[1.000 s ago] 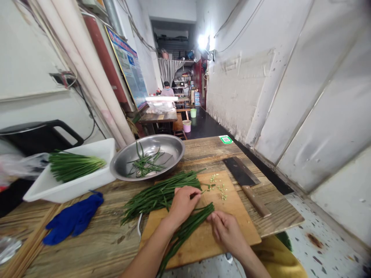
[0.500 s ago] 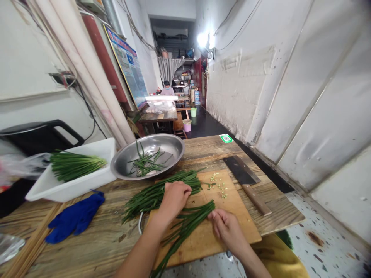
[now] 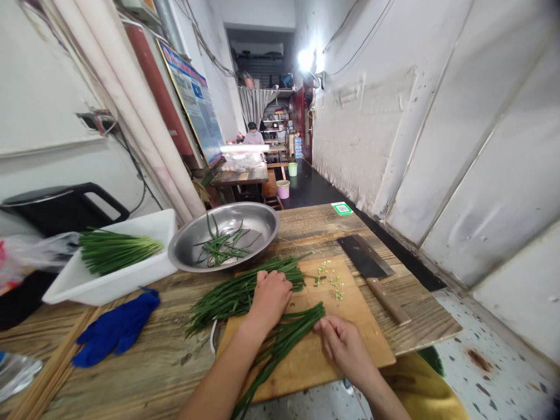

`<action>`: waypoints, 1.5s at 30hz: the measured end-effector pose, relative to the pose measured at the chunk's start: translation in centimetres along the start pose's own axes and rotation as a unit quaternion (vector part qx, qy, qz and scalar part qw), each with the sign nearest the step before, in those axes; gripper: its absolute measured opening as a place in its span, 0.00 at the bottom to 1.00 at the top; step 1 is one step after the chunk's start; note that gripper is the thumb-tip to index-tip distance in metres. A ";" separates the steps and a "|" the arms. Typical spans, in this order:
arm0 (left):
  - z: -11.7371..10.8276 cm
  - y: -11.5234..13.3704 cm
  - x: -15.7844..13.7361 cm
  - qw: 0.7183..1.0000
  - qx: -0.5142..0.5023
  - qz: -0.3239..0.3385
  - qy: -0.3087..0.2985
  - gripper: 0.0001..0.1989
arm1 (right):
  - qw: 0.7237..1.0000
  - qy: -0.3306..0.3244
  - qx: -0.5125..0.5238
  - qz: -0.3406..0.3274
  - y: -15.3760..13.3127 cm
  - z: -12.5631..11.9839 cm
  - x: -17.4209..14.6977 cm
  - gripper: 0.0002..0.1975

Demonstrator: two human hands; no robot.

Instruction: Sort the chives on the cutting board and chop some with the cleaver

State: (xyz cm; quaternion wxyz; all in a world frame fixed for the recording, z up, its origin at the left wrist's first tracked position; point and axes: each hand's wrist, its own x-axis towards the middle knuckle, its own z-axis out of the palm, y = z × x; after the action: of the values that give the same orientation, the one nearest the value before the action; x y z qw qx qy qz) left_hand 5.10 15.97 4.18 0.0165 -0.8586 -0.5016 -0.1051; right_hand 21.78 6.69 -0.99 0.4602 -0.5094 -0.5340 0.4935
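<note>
My left hand rests with curled fingers on the cut ends of a pile of green chives, across the back of a wooden cutting board. Nearer to me, a smaller bunch of chives lies slantwise, its tips reaching past the board's front edge. My right hand is closed in a pinch at this bunch's right end; its fingertips are partly hidden. Small pale trimmed bits are scattered on the board. A cleaver with a wooden handle lies to the right, out of both hands.
A steel basin holding loose chives stands behind the pile. At left are a white tub with more chives, a blue glove and wooden sticks. A person sits at a far table.
My left hand has shifted slightly right and back, its fingers now lying over the pile's ends. My right hand and the front bunch stay nearly in place.
</note>
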 end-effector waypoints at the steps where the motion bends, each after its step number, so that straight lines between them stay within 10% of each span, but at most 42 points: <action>1: 0.0 0.0 0.0 1.000 -0.007 0.002 0.000 0.12 | 1.000 -0.001 0.003 0.000 0.0 0.0 0.0 0.22; 21: 1.2 0.2 -0.1 0.992 -0.120 0.001 -0.042 0.12 | 1.000 -0.006 0.010 -0.008 0.6 0.0 0.1 0.20; 45: 0.9 -0.2 -0.3 0.963 -0.253 -0.086 0.046 0.08 | 1.000 -0.005 -0.011 0.003 0.2 -0.1 0.0 0.19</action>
State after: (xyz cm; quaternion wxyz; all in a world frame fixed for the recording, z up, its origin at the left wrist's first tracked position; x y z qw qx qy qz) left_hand 4.98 15.94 3.23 -0.1869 -0.7828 -0.5290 -0.2692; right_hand 21.87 6.73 -1.17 0.4501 -0.5133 -0.5407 0.4915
